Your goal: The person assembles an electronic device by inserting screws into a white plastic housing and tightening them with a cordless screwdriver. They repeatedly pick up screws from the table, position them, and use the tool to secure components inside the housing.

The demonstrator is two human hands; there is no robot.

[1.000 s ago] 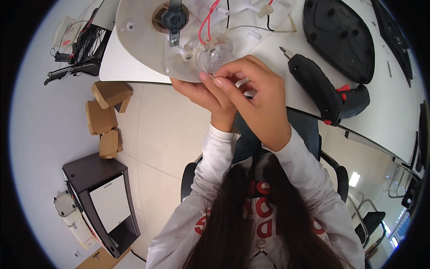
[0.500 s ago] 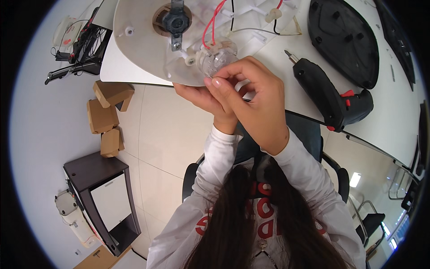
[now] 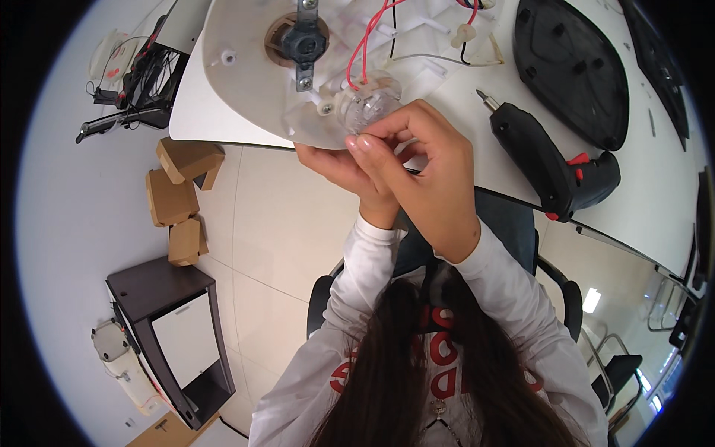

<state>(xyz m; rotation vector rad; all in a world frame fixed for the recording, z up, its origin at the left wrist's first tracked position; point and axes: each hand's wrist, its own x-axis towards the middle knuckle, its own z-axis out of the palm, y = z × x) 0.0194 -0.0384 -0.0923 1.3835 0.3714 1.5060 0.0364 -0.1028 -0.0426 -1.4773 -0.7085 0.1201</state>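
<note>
A white plastic housing (image 3: 246,89) lies open at the table's near edge, overhanging it. At its near rim sits a round clear plastic part (image 3: 369,104) with two red wires (image 3: 366,48) running up from it. My left hand (image 3: 346,175) grips the housing's rim from below, with its fingertips partly hidden. Over it, my right hand (image 3: 436,167) has its thumb and index finger pinched together beside the clear part. Whatever sits between those fingertips is too small to make out. A grey bracket (image 3: 306,46) is screwed across a round opening in the housing.
On the table (image 3: 506,175) to the right lies a black cordless screwdriver (image 3: 532,145) with red buttons, its bit pointing away. Beyond it rests a black oval cover (image 3: 573,67). Cardboard boxes (image 3: 173,195) and a dark cabinet (image 3: 160,290) stand on the left.
The housing and both hands sit slightly lower and further right in the picture. My right thumb and index finger stay pinched beside the clear part.
</note>
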